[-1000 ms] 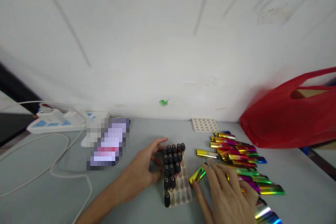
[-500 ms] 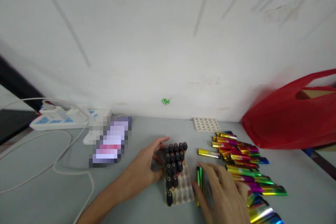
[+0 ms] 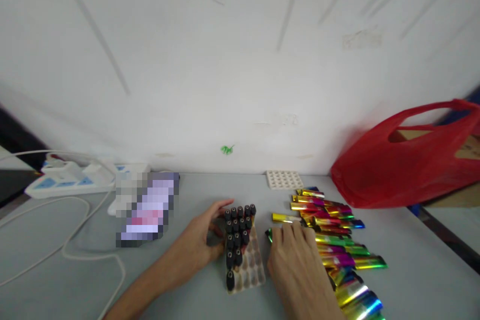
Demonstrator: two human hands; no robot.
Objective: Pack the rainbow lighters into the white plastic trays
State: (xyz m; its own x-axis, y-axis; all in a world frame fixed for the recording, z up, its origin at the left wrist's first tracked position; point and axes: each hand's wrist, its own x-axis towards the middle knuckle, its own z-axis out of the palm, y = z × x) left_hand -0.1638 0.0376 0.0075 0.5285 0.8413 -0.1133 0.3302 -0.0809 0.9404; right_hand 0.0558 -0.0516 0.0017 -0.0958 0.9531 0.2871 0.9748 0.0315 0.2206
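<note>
A beige tray (image 3: 252, 270) with round holes lies on the grey table and holds several small black caps (image 3: 237, 227) standing upright in its far rows. My left hand (image 3: 200, 240) rests against the tray's left side, fingers curved round its far corner. My right hand (image 3: 296, 260) is just right of the tray, fingers closed over a shiny green tube (image 3: 269, 234) whose tip sticks out by my fingertips. A row of several shiny rainbow-coloured tubes (image 3: 333, 240) lies to the right of that hand.
A second holed tray (image 3: 284, 179) without caps lies by the wall. A red plastic bag (image 3: 405, 165) stands at the right. A blurred-out flat object (image 3: 144, 207), a white power strip (image 3: 67, 180) and white cables (image 3: 75, 240) lie at the left.
My right hand picked one tube from the row, turned it lengthwise beside the tray and closed over it. The left hand stayed on the tray.
</note>
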